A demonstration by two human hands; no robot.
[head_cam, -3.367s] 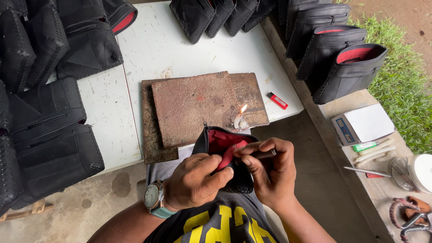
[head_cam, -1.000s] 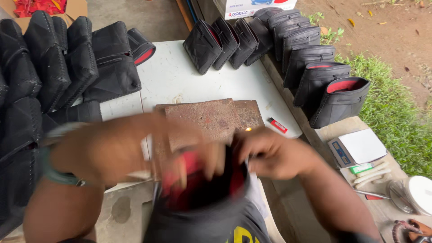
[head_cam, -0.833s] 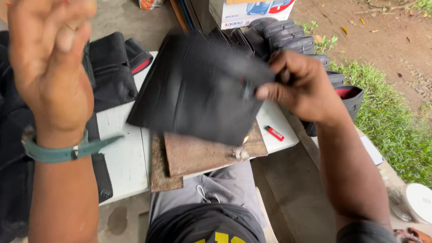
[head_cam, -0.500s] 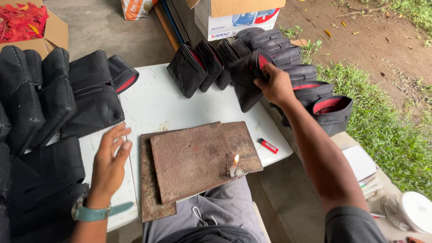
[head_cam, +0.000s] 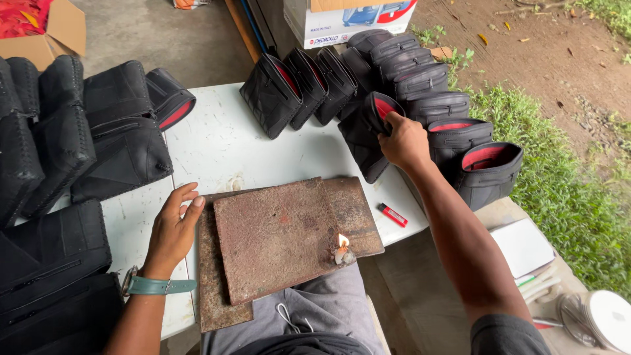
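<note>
The white worktable (head_cam: pixel 223 144) carries rows of black red-lined pouches along its left and far edges, with 2 overlapping rusty metal plates (head_cam: pixel 282 236) at its near edge. The right hand (head_cam: pixel 404 138) is closed on the rim of 1 black red-lined pouch (head_cam: pixel 368 131), which stands on the table's far right among the row. The left hand (head_cam: pixel 174 227) rests flat, fingers spread and gripping nothing, against the plates' left edge; a small lit candle stub (head_cam: pixel 342 250) burns on the plates, a red lighter (head_cam: pixel 392 215) nearby.

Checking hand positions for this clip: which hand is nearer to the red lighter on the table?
Right. The right hand grips a black pouch just beyond the red lighter. The left hand rests flat at the far side of the rusty metal plates, well away from it.
</note>
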